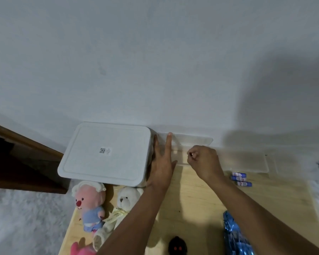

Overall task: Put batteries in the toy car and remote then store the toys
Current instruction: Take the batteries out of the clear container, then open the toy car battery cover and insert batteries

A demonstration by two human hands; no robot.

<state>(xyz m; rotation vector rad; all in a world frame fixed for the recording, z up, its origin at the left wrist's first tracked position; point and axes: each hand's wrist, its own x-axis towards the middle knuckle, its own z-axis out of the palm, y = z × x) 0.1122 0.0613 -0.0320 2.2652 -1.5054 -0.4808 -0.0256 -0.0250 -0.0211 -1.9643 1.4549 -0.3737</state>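
Observation:
Three blue-and-white batteries (pixel 240 178) lie side by side on the wooden table (pixel 195 197), at its far right. A blue toy car (pixel 233 234) sits at the near right edge. A black remote (pixel 177 246) with two red dots rests at the near middle. My left hand (pixel 162 162) is open, its fingers stretched flat against the right side of a white lidded storage box (pixel 107 153). My right hand (pixel 204 161) is curled shut over a clear plastic container (pixel 193 139) by the wall. I cannot tell whether it pinches anything.
A pink beaver plush (pixel 90 203) and a white teddy bear (pixel 122 203) lie in front of the white box, with another pink plush (pixel 80 251) at the near edge. A clear lid (pixel 250 162) lies behind the batteries. A white wall backs the table; fluffy white rug lies on both sides.

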